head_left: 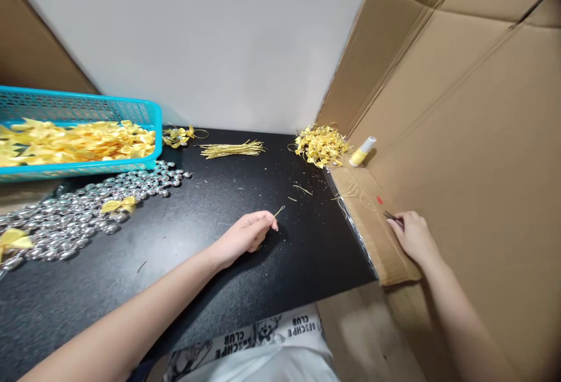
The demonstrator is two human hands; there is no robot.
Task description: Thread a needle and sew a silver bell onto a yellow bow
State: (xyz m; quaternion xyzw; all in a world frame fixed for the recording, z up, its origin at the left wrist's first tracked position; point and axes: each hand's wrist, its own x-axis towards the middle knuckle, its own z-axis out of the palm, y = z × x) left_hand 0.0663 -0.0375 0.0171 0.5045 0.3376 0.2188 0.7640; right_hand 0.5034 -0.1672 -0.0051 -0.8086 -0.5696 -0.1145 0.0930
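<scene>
Black and speckled, the worktop [228, 265] runs back to a pale wall, with cardboard panels [460, 136] boxing in its right side. From the head view, the left hand [243, 237] rests near the middle of the worktop, fingers pressed together, pinching a thin gold thread [279, 212]. The right hand [414, 236] lies on the cardboard flap [372, 218] off the right edge, closed on a small dark tool [391, 216] too small to identify. A blue basket [87, 114] of yellow bows is cut off at the left edge, above silver beads [79, 212]. Gold threads [232, 149] and a tangled yellow pile [321, 145] sit along the back edge, beside a small yellow bottle [362, 152]
</scene>
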